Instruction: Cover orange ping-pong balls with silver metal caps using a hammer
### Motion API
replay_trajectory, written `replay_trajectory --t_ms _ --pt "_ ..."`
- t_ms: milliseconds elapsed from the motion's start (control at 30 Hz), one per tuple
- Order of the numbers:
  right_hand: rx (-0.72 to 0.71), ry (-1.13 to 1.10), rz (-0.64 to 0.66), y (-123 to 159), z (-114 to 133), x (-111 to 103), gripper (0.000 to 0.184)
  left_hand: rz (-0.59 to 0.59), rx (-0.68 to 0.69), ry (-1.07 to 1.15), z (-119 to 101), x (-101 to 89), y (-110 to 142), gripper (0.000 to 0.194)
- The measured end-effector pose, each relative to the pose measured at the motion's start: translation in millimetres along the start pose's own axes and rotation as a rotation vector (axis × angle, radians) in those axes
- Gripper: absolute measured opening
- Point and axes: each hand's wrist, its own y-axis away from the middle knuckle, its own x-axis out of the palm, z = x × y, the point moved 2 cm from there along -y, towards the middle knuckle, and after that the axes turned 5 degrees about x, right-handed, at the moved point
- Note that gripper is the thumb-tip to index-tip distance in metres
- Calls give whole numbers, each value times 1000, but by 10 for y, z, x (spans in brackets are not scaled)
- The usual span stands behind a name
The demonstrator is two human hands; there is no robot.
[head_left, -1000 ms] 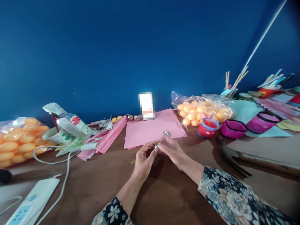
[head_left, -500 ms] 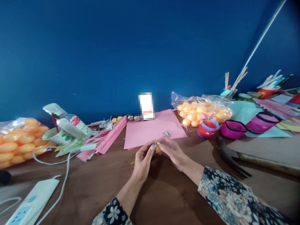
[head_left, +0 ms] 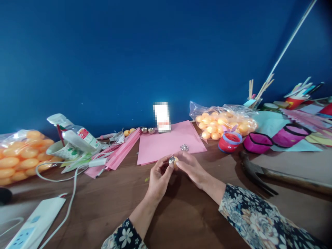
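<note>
Both my hands meet over the brown table, just in front of a pink paper sheet [head_left: 166,143]. My left hand [head_left: 158,178] and my right hand [head_left: 190,166] pinch one small orange ball with a silver cap [head_left: 172,161] between their fingertips. A second silver cap [head_left: 184,147] lies on the pink sheet just beyond my right hand. Floral sleeves cover both my forearms.
Bags of orange balls [head_left: 225,124] lie at the back right and at the far left [head_left: 18,155]. Pink paper strips [head_left: 121,152], a paper cup [head_left: 61,150], a white power strip [head_left: 31,224] with cable sit left. Red and magenta cups [head_left: 256,142] and a hammer [head_left: 261,173] lie right.
The ball with its silver cap has been turned slightly between my fingertips; my hands stay in the same place.
</note>
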Motion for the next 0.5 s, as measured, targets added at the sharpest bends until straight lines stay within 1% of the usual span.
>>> replay_trajectory --t_ms 167,300,367,500 --pt "11 7 -5 0 4 -1 27 2 26 -45 -4 5 1 36" --pt "4 8 -15 -3 3 -5 25 -18 38 -64 -12 9 9 35" --pt "6 -28 2 -8 -5 -9 25 -24 39 -62 -11 8 14 35" --pt "30 -112 38 -31 -47 -33 25 8 36 -29 9 7 21 36"
